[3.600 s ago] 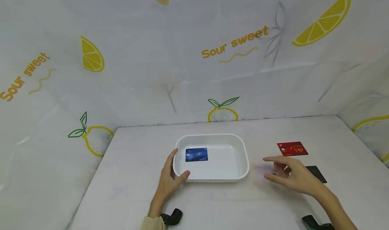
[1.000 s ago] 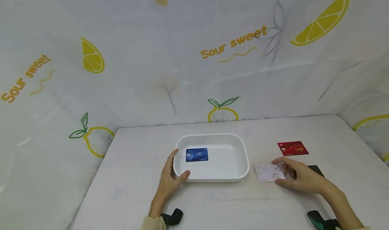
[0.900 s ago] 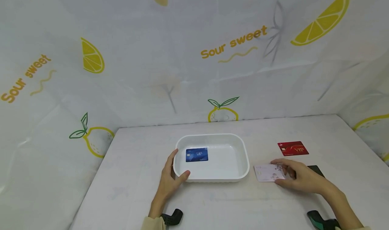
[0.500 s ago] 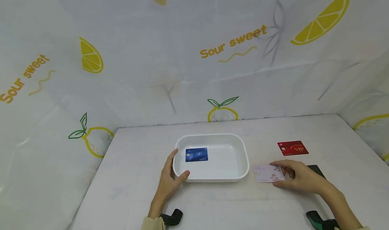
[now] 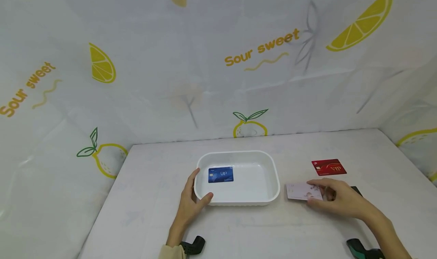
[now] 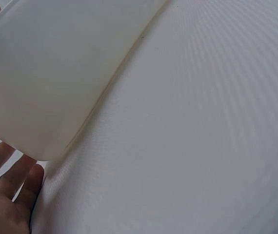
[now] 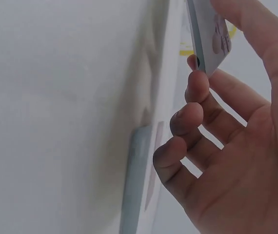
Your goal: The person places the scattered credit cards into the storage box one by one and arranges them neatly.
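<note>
My right hand (image 5: 338,199) pinches a pale pink VIP card (image 5: 300,190) by its right end, between thumb and fingers. In the right wrist view this card (image 7: 209,36) is tilted and off the table, the other fingers loosely bent beneath it. My left hand (image 5: 191,202) holds the left end of a white tray (image 5: 254,202), thumb at the front rim and fingers along the outer side. Inside the tray, on its left half, lies a blue VIP card (image 5: 220,174). The left wrist view shows fingers (image 6: 17,175) against the tray's outer wall.
A red VIP card (image 5: 329,167) lies on the table (image 5: 153,175) beyond the right hand. Mostly hidden behind that hand is a black card (image 5: 356,190). White sheeting with lemon prints (image 5: 104,63) rises behind and at both sides.
The right hand came down onto the pale pink card, took its right end and has now raised it slightly off the table. The left hand and tray have stayed put.
</note>
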Demonstrator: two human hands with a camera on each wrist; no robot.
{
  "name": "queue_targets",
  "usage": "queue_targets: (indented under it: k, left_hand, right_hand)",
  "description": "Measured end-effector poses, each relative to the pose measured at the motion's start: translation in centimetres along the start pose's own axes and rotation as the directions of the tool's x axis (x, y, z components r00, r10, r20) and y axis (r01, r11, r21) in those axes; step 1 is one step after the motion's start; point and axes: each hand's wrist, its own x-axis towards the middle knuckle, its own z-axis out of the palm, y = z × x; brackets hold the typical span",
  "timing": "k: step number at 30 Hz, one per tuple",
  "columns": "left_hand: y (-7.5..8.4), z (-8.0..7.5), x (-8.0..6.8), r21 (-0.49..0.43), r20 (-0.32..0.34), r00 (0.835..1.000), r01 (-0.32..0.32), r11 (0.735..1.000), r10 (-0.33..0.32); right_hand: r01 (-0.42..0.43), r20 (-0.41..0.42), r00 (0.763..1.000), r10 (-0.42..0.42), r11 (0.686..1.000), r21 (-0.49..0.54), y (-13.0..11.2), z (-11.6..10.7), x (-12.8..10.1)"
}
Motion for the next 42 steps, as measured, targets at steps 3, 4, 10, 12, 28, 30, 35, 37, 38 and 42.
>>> queue_targets:
  k: [3,4,10,12,28,30,35,37,38,42]
  left_hand:
    - [0.0,0.0,0.0,0.004,0.001,1.000,-0.003,1.000,0.003]
    - [0.0,0.0,0.0,0.007,0.001,1.000,-0.004,1.000,0.004]
    - [-0.1,0.0,0.1,0.003,0.002,1.000,-0.001,1.000,0.001]
    - [-0.1,0.0,0.1,0.002,0.002,1.000,0.004,1.000,-0.004]
    - [-0.1,0.0,0.0,-0.007,0.003,1.000,0.014,1.000,-0.014]
    - [-0.2,0.0,0.0,-0.007,0.003,1.000,0.011,1.000,-0.011]
    - [-0.2,0.0,0.0,-0.009,0.003,1.000,0.012,1.000,-0.012]
    - [-0.2,0.0,0.0,-0.010,0.004,1.000,0.012,1.000,-0.012]
    - [-0.2,0.0,0.0,-0.012,0.005,1.000,0.011,1.000,-0.011]
    - [-0.3,0.0,0.1,-0.014,0.006,1.000,0.005,1.000,-0.005]
  right_hand:
    - [0.023,-0.040,0.999,-0.023,1.000,0.016,-0.1,-0.4,-0.1]
    - [0.026,-0.046,0.999,-0.026,1.000,0.013,-0.1,-0.5,-0.1]
    - [0.001,-0.050,0.999,-0.001,1.000,-0.003,-0.5,-1.0,0.0]
    - [0.005,-0.058,0.998,-0.005,1.000,0.000,-0.6,-1.1,0.0]
    - [0.050,-0.122,0.992,-0.043,0.997,0.053,-2.2,-1.6,0.7]
    - [0.046,-0.120,0.992,-0.042,0.998,0.036,-2.6,-1.6,1.0]
    - [0.075,-0.128,0.989,-0.074,0.997,0.000,-3.3,-1.4,1.5]
    - [0.089,-0.132,0.987,-0.088,0.996,0.002,-3.5,-1.2,1.7]
    - [0.092,-0.132,0.987,-0.091,0.996,0.004,-3.6,-1.2,1.8]
    - [0.097,-0.121,0.988,-0.094,0.995,0.017,-4.2,-0.9,2.3]
